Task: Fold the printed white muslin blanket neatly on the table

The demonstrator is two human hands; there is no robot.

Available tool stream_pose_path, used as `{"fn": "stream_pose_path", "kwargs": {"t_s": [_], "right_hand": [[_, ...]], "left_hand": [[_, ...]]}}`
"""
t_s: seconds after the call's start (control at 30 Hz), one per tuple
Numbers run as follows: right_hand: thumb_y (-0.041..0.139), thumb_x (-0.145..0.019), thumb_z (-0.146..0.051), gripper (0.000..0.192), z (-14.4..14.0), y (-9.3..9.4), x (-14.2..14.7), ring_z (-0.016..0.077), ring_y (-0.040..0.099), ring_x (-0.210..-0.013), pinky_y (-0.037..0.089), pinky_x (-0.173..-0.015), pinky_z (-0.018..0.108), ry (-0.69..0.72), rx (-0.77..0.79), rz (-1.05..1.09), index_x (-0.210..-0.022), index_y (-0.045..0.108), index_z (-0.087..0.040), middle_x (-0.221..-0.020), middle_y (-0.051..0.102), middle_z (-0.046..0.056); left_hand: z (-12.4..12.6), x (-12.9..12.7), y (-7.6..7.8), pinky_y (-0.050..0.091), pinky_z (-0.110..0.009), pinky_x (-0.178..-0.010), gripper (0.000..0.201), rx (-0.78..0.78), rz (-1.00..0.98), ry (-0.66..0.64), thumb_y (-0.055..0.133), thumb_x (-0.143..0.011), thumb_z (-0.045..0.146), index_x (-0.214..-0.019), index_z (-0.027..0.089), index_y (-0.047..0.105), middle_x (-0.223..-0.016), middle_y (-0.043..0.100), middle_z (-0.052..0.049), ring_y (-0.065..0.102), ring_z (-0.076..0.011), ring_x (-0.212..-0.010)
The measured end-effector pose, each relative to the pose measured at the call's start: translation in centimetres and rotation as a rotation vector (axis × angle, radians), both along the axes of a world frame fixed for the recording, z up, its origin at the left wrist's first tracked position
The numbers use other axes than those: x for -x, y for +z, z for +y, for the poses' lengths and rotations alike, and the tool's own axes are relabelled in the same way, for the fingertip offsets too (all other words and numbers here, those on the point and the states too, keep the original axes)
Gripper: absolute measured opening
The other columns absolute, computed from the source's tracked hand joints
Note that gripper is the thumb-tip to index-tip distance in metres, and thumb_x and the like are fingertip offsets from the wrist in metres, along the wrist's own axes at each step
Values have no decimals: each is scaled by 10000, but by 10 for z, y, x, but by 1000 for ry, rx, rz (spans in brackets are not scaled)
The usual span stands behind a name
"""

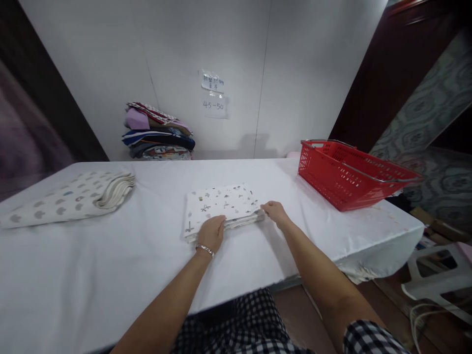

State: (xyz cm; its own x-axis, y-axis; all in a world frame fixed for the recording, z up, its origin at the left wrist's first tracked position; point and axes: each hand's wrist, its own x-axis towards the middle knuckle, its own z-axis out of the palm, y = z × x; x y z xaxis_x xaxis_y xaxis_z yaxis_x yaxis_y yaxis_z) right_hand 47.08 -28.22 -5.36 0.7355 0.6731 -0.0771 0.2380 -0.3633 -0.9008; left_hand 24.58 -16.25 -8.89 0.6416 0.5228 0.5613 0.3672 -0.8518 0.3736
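Fig.: left hand [211, 232] lies palm-down w/ fingers flat on the near edge of a folded cloth [221, 209], pressing rather than pinching; a thin bracelet [204, 250] circles the wrist. Right hand [275, 211] meets the cloth's near-right corner, fingers loosely curled at the edge; whether they pinch a layer cannot be told. Cloth: a neat rectangular packet of several layers, white w/ small scattered motifs, soft and matte, lying mid-table toward the near edge. Judged from this, folding looks finished or nearly so; only squaring of edges seems left. Table [258, 255] carries a smooth white cover, slightly rumpled at the right corner. At the left edge, a second folded cloth [70, 196], cream w/ grey shapes, rounded layered folds. At the right end, a red plastic basket [350, 177], perforated walls, metal handle. At the far edge against the wall, a stack of mixed coloured fabrics [158, 132].
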Motion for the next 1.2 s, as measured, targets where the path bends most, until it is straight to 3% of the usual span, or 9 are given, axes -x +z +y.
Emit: {"fn": "stream_pose_path", "kwargs": {"t_s": [0.13, 0.33, 0.6, 0.93, 1.2], "right_hand": [[553, -639, -348, 220, -1, -3, 0, 56, 345, -400, 255, -414, 189, 34, 76, -14, -561, 498, -150, -442, 427, -46], [574, -612, -270, 138, 0, -13, -5, 75, 420, -437, 283, -445, 192, 15, 173, -104, -578, 554, -138, -462, 480, -29], [563, -635, -294, 160, 2, -13, -9, 100, 448, -398, 306, -444, 209, 38, 240, -142, -625, 577, -135, -432, 508, -10], [592, -628, -282, 181, 2, -2, -5, 70, 396, -372, 295, -429, 193, 87, 194, -84, -532, 523, -145, -367, 441, -35], [596, -610, -248, 155, -3, 6, -6, 58, 383, -363, 272, -405, 188, 84, 182, 12, -536, 511, -142, -399, 481, -25]], "left_hand": [[-3, 2, 4, 402, -344, -875, 283, -11, 7, 68, 340, -868, 246, -981, 181, 591, -993, 654, -45, 568, -176, -948], [-9, 2, 12, 391, -345, -837, 252, -13, 105, 45, 340, -867, 236, -935, 198, 580, -959, 648, -40, 560, -181, -926], [-10, 2, 13, 385, -343, -834, 248, 3, 126, 40, 336, -864, 232, -925, 205, 575, -948, 643, -38, 554, -181, -928], [-10, 2, 13, 384, -342, -833, 237, 5, 136, 40, 346, -856, 236, -926, 217, 571, -951, 639, -35, 550, -181, -931], [-11, 2, 15, 387, -347, -835, 241, 22, 142, 33, 351, -847, 237, -926, 218, 577, -953, 637, -41, 549, -184, -928]]}}
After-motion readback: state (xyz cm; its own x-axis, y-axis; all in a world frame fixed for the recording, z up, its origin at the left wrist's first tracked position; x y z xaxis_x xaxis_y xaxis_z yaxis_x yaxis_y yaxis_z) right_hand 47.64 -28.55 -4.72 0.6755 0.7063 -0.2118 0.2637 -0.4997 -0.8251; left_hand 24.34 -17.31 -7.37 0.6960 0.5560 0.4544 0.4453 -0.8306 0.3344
